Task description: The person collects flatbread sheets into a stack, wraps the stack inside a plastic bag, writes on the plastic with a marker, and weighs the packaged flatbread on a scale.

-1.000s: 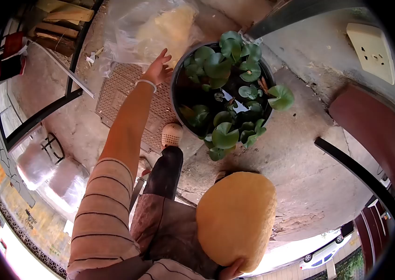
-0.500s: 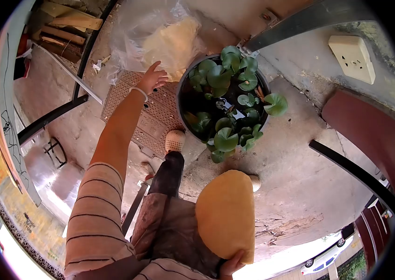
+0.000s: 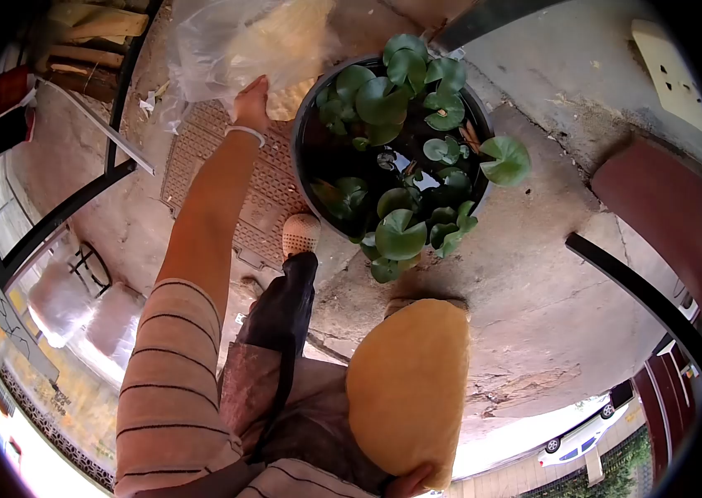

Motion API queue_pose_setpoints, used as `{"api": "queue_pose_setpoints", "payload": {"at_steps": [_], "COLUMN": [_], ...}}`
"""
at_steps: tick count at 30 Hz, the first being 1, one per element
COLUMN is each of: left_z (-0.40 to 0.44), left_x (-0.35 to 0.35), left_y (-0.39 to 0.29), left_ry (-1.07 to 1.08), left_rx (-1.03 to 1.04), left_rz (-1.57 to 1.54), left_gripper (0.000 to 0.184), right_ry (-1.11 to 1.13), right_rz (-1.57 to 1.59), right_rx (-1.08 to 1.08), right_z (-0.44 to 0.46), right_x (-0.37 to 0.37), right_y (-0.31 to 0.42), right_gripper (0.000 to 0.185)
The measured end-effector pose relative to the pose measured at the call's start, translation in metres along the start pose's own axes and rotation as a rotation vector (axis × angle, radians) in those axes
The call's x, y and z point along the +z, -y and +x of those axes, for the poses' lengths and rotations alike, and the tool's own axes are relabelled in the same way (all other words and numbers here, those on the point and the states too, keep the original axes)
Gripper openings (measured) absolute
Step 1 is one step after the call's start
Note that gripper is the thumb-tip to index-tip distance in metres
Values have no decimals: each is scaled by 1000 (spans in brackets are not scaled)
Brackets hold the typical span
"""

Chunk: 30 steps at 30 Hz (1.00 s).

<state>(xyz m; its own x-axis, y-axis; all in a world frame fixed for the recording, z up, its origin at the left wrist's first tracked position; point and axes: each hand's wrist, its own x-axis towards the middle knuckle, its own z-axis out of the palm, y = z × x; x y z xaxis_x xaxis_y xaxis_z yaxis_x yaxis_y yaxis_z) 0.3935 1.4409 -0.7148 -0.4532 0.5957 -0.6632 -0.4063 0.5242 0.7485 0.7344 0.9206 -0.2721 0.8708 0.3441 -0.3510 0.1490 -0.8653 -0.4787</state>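
My left hand (image 3: 251,104), with a pale band at the wrist, reaches to the near edge of a clear plastic bag (image 3: 202,46). Its fingers are closed at the bag's edge and partly hidden. Inside the bag lies pale yellow material (image 3: 280,37). Low in the view, my right hand (image 3: 411,481) grips the bottom edge of a flat yellow half-round piece (image 3: 407,386); what it is made of I cannot tell. The piece stands upright before my legs and covers most of one shoe. Beside the bag is a round dark tub (image 3: 305,187) of water with green lily-like leaves (image 3: 401,236).
A perforated metal cover (image 3: 239,187) lies in the ground, with my shoe (image 3: 300,234) at its edge. Black metal bars (image 3: 69,217) cross at left, another bar (image 3: 641,303) at right. Wood pieces (image 3: 90,58) lie upper left. A socket panel (image 3: 673,79) is upper right.
My left hand, its fingers spread before, has moved to the bag's edge and closed there. The view has shifted, so the bag sits higher. My right hand still holds the yellow piece.
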Motion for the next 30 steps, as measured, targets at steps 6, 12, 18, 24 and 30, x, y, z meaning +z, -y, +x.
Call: {"api": "queue_pose_setpoints", "payload": {"at_steps": [6,12,18,24,30], "left_z": [-20,-60,-94,-152,-124], "left_x": [-74,-109,-155,-179,-172], "left_y": [-63,-165,-189,-127,-15], "left_ry": [-393,81,531,713,-46], "left_rx": [275,448,75,-337,-285], "left_rz": [566,1990,2184,2060,1715], "left_gripper": [16,29,39,77,99], "right_ry": [106,250,254,195,113], "right_rz": [105,114,45,80,56], "right_rx": [-16,-24,-61,-64,6], "right_z": [9,15,16,15,7], "right_x": [19,14,6,6,3], "right_y": [62,79,58,63,48], "right_gripper": [40,39,37,37,38]}}
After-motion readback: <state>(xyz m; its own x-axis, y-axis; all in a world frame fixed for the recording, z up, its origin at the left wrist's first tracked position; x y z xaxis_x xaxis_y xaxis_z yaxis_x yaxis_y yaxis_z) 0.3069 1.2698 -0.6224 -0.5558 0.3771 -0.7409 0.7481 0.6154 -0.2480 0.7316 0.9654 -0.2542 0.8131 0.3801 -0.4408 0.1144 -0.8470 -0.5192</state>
